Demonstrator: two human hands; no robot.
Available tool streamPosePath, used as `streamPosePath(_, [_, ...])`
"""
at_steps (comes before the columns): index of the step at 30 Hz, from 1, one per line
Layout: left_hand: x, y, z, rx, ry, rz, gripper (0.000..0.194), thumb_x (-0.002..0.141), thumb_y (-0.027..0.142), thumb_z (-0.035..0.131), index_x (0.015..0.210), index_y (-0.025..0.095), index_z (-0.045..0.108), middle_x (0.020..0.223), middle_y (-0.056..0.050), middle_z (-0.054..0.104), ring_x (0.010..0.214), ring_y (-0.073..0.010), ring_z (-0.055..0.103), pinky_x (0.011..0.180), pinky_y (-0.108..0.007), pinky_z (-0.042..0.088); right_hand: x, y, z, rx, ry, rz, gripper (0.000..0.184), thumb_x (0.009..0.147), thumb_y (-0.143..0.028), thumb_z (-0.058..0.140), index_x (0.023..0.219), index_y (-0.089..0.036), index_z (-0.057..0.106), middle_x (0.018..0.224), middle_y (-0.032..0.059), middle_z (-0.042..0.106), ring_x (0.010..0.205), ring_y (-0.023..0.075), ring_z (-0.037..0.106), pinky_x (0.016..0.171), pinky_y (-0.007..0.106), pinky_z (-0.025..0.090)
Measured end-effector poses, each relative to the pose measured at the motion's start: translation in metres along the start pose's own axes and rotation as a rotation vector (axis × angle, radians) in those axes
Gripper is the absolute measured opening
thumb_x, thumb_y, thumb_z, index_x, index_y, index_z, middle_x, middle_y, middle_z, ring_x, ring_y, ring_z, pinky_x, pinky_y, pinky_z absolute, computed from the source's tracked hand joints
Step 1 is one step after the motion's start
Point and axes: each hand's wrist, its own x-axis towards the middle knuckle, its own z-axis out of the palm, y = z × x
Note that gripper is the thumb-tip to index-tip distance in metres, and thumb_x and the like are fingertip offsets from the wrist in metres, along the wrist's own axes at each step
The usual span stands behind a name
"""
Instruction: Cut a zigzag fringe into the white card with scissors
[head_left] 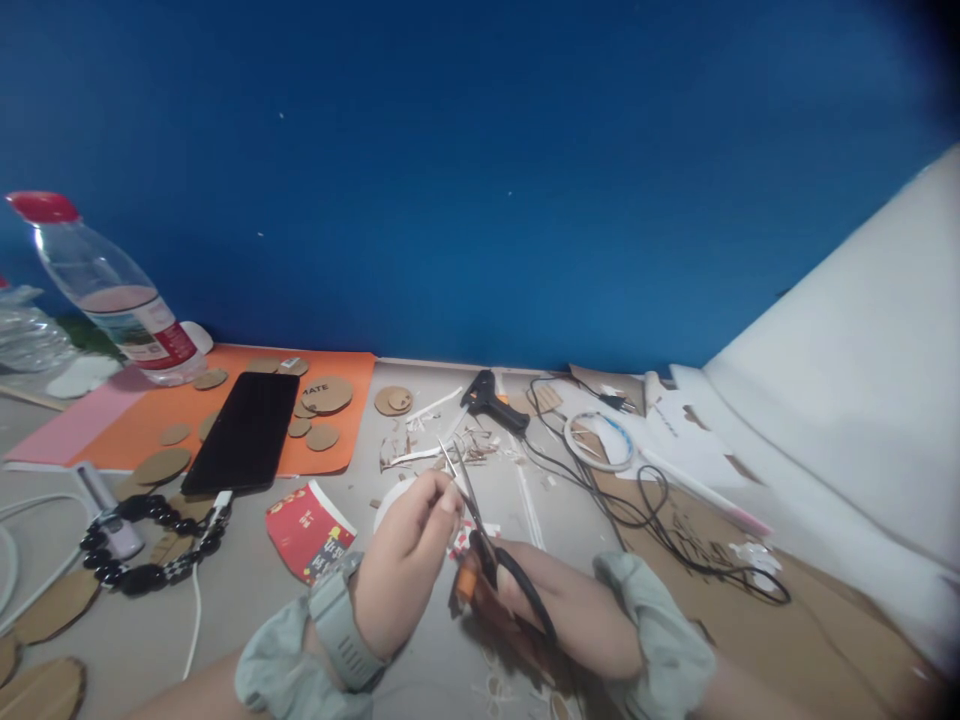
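My right hand is wrapped round the black handles of a pair of scissors. The blades point up and away from me, slightly apart at the tips. My left hand is closed in a pinch right beside the blades; what its fingers hold, if anything, is too small and hidden to name. Below and between the hands lies a red-and-white patterned piece, partly covered. A red printed paper piece rests on the table left of my left hand. A brown and orange thing under my right hand is blurred.
A black glue gun lies beyond the hands amid paper scraps, its cable running right past a roll of tape. On the left are a phone, cardboard discs, a bead bracelet and a water bottle.
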Motion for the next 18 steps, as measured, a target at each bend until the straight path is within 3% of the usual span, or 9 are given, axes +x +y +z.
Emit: streamPosePath(18, [0.0011,-0.0007,-0.0006,-0.015,-0.003,-0.006,0.023,0.094,0.029,0.034,0.074,0.021,0.044,0.067,0.004,0.042,0.066,-0.0129,0.043,0.064,-0.025,0.035,0.0021,0.0060,0.0002,0.072,-0.046,-0.008,0.047,0.088,-0.062,0.038,0.085,-0.016,0.051,0.062,-0.0048,0.038,0.046,0.0063,0.033,0.037,0.016,0.026])
